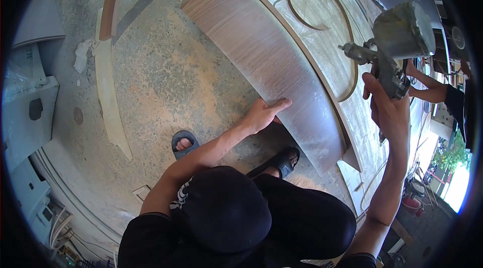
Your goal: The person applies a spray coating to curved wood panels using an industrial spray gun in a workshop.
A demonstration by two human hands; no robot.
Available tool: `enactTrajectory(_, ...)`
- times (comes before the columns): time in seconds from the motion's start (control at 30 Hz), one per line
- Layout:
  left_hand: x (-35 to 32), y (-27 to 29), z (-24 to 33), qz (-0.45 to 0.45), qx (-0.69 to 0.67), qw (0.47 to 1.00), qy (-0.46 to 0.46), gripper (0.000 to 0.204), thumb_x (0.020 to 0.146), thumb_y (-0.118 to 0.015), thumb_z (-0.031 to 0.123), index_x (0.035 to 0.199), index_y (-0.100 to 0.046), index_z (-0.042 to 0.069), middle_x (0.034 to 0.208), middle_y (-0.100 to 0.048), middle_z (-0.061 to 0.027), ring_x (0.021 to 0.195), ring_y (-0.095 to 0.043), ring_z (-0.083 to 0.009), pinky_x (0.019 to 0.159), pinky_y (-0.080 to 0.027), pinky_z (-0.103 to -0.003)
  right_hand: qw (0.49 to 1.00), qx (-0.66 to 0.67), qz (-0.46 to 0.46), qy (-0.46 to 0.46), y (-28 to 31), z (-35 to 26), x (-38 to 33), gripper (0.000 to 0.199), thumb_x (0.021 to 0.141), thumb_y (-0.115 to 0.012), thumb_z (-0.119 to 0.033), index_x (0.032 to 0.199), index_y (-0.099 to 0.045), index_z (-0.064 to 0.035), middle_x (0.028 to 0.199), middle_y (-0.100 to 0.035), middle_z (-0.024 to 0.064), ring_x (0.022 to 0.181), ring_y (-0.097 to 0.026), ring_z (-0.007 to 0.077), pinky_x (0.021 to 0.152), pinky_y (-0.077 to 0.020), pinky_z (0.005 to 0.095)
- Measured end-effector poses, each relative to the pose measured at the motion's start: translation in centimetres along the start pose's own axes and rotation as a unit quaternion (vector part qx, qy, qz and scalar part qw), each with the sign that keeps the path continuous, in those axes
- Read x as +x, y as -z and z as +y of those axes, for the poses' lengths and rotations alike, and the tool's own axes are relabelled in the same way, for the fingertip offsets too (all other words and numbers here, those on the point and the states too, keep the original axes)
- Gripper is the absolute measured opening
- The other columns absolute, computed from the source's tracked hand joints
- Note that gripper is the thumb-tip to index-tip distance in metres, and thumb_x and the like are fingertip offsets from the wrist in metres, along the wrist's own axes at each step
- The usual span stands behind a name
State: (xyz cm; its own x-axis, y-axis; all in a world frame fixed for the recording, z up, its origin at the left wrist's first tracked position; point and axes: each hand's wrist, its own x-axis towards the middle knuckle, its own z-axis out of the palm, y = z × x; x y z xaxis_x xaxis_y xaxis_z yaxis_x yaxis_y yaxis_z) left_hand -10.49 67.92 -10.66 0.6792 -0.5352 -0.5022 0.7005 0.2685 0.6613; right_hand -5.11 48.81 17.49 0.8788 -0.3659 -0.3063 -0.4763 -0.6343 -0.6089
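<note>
Hands work apart over one long curved wood-veneer panel (pixel 266 61) that leans against a dusty workbench (pixel 322 16): the left hand (pixel 264 113) lies flat, fingers spread, on the panel's lower edge, while the right hand (pixel 388 112), raised beside it, grips one spray gun (pixel 392 46) by the handle.

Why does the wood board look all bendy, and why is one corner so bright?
Head view: the fisheye lens bends straight edges near the rim, so part of the wood panel's curve may be distortion. Daylight at the lower right glares white. The left hand, on the panel, and the spray gun in the right hand look sharp.
</note>
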Motion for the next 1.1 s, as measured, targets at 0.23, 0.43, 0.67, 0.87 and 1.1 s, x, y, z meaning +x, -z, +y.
enactTrajectory(0.23,0.0,-0.4,0.2,-0.004,-0.017,1.0,-0.002,0.047,0.101,-0.074,0.033,0.132,-0.068,-0.002,0.126,-0.072,-0.0135,0.105,-0.073,-0.0201,0.074,-0.065,-0.033,0.999,0.027,-0.021,0.004,0.0,-1.6,0.0,0.027,0.103,-0.072,-0.031,0.093,-0.065,-0.0066,0.059,-0.052,-0.0063,0.041,-0.037,0.0004,0.038,-0.0251,0.0219)
enactTrajectory(0.43,0.0,-0.2,0.1,-0.007,-0.023,1.0,0.0,0.048,0.101,-0.074,0.031,0.135,-0.065,-0.003,0.128,-0.071,-0.0146,0.107,-0.072,-0.0205,0.075,-0.065,-0.033,1.0,0.012,-0.009,-0.017,-0.2,0.4,-0.5,0.028,0.102,-0.072,-0.032,0.088,-0.066,-0.0084,0.058,-0.05,-0.0074,0.042,-0.038,0.0007,0.039,-0.0246,0.0225)
enactTrajectory(0.67,0.1,-0.1,0.1,-0.014,-0.029,0.999,-0.008,0.049,0.101,-0.075,0.027,0.137,-0.063,-0.005,0.13,-0.07,-0.0156,0.109,-0.072,-0.0204,0.077,-0.066,-0.033,1.0,-0.005,0.024,-0.008,0.4,0.8,-0.9,0.038,0.102,-0.073,-0.038,0.08,-0.063,-0.0078,0.05,-0.042,-0.0082,0.038,-0.032,0.0019,0.039,-0.0203,0.0244)
enactTrajectory(0.87,0.2,-0.2,-0.2,-0.011,-0.028,0.999,-0.016,0.05,0.101,-0.075,0.027,0.137,-0.064,-0.005,0.133,-0.069,-0.017,0.109,-0.072,-0.0208,0.078,-0.066,-0.034,0.999,-0.029,0.007,-0.033,0.7,2.2,-1.3,0.038,0.102,-0.072,-0.038,0.079,-0.064,-0.0087,0.05,-0.042,-0.0087,0.04,-0.034,0.0014,0.04,-0.0223,0.0249)
enactTrajectory(1.1,-0.1,-0.3,0.5,-0.006,-0.001,1.0,0.02,0.05,0.1,-0.076,0.031,0.135,-0.067,-0.004,0.133,-0.07,-0.0159,0.112,-0.071,-0.0204,0.077,-0.065,-0.033,1.0,-0.001,0.004,-0.029,1.4,2.4,-2.5,0.034,0.102,-0.073,-0.034,0.082,-0.066,-0.0077,0.051,-0.044,-0.0087,0.041,-0.035,0.0008,0.041,-0.0221,0.0235)
